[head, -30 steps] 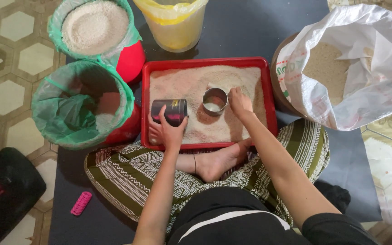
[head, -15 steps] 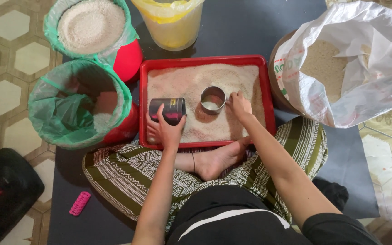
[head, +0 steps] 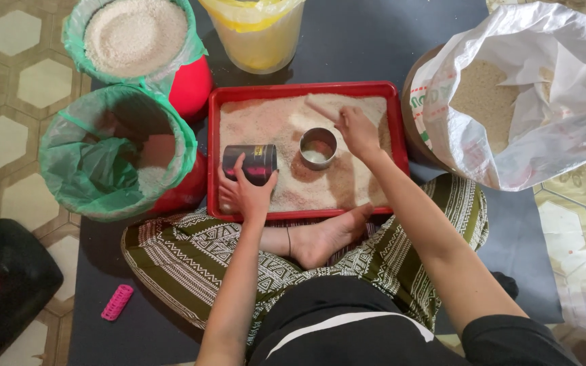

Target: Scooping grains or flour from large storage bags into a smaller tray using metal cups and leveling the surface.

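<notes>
A red tray (head: 213, 156) spread with pale rice lies in front of my crossed legs. My left hand (head: 247, 190) grips a dark cylindrical tin (head: 249, 161) that lies on its side in the rice at the tray's left. A small round metal cup (head: 318, 147) stands upright in the middle of the tray, holding a little rice. My right hand (head: 354, 127) rests just right of and beyond the cup, its fingers stretched flat toward the upper left over the rice and holding nothing.
Left of the tray are two red buckets lined with green bags: the far one (head: 135, 34) is full of rice, the near one (head: 113, 152) is partly filled. A yellow-lined tub (head: 259, 34) stands behind the tray and an open white sack of rice (head: 510, 95) to its right. A pink object (head: 117, 301) and a black object (head: 5, 285) lie on the floor at left.
My right hand has left the cup's right side and moved toward the far part of the tray, fingers stretched out. My left hand keeps hold of the tin.
</notes>
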